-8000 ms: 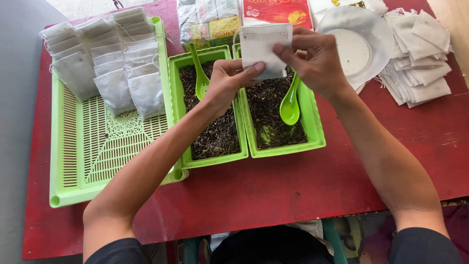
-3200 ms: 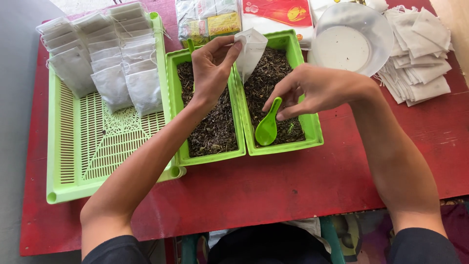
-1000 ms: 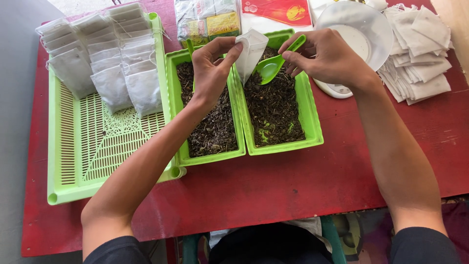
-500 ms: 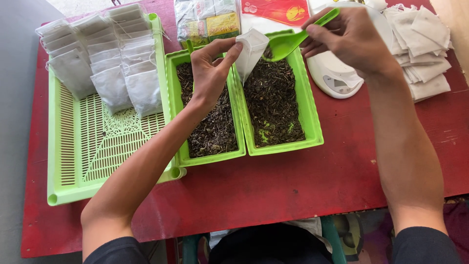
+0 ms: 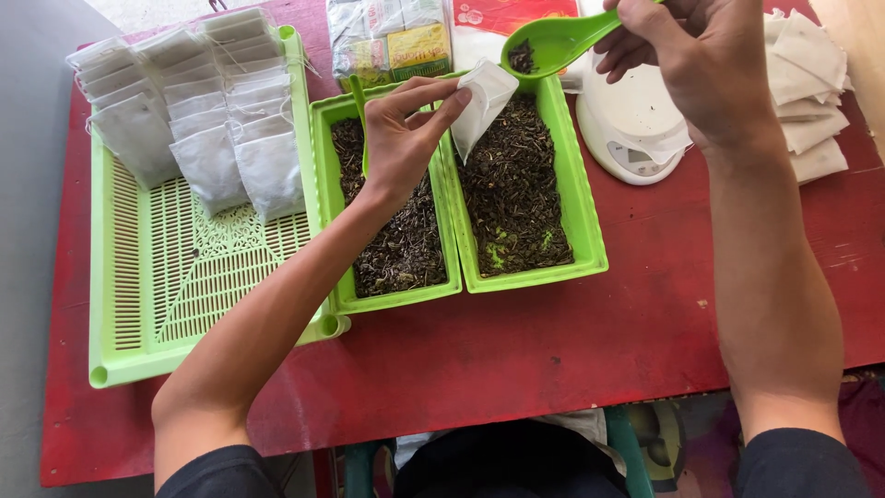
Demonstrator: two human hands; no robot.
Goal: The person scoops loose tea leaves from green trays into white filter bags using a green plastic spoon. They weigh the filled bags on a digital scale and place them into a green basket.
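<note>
- Your left hand (image 5: 398, 138) pinches a small white paper bag (image 5: 483, 97) between thumb and fingers, so the hand is closed on the bag. The bag hangs tilted above the far end of the right tray (image 5: 590, 242), with its mouth turned up toward the spoon.
- Your right hand (image 5: 705, 55) is closed on the handle of a green spoon (image 5: 551, 43). The bowl of the spoon carries a little dark tea and stands just above and beside the mouth of the bag; I cannot tell if they touch.
- The right tray and the left tray (image 5: 336, 198) stand side by side on the red tabletop (image 5: 553, 350), both filled with dark loose tea. A second green spoon (image 5: 360, 106) lies in the left tray, partly hidden behind your left hand.
- A white scale (image 5: 627, 124) stands just right of the right tray, under your right wrist.
- On the left is a big green basket tray (image 5: 175, 295), with rows of filled white bags (image 5: 198, 111) at its far end.
- A pile of empty bags (image 5: 811, 83) lies at the far right, and some printed packets (image 5: 392, 41) lie behind the trays.
</note>
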